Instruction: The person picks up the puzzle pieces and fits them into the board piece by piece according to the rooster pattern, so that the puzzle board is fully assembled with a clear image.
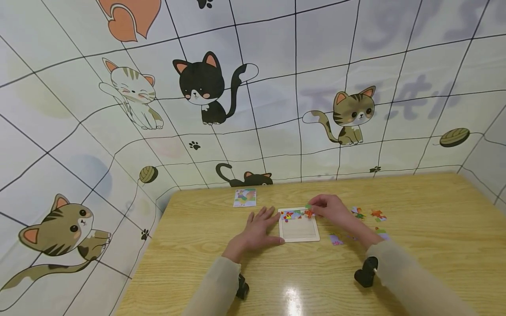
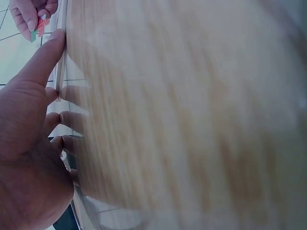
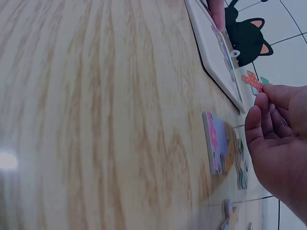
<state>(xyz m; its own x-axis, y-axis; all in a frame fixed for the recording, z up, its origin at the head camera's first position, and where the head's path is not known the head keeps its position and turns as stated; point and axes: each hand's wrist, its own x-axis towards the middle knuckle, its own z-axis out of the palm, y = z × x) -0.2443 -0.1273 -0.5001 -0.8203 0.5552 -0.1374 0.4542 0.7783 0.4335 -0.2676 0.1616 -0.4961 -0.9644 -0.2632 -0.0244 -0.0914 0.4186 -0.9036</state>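
Observation:
A square jigsaw tray (image 1: pixel 318 232) with a pale rim lies on the table, a row of colourful pieces (image 1: pixel 291 215) along its far side. My left hand (image 1: pixel 258 230) rests beside its left edge with fingers spread, the thumb at the near left corner. In the left wrist view the left hand (image 2: pixel 29 129) has its thumb against the tray's edge. My right hand (image 1: pixel 332 211) pinches a red and green puzzle piece (image 1: pixel 309 213) over the tray's far right corner. The right wrist view shows that red dotted piece (image 3: pixel 251 80) between thumb and fingers, above the tray (image 3: pixel 211 52).
Several loose puzzle pieces lie right of the tray, among them an orange one (image 1: pixel 378 214), a green one (image 1: pixel 357 213) and a purple one (image 1: pixel 336 239). A picture card (image 1: pixel 245 198) lies at the back left. A cat-patterned wall (image 1: pixel 276 145) borders the wooden table (image 1: pixel 189 228).

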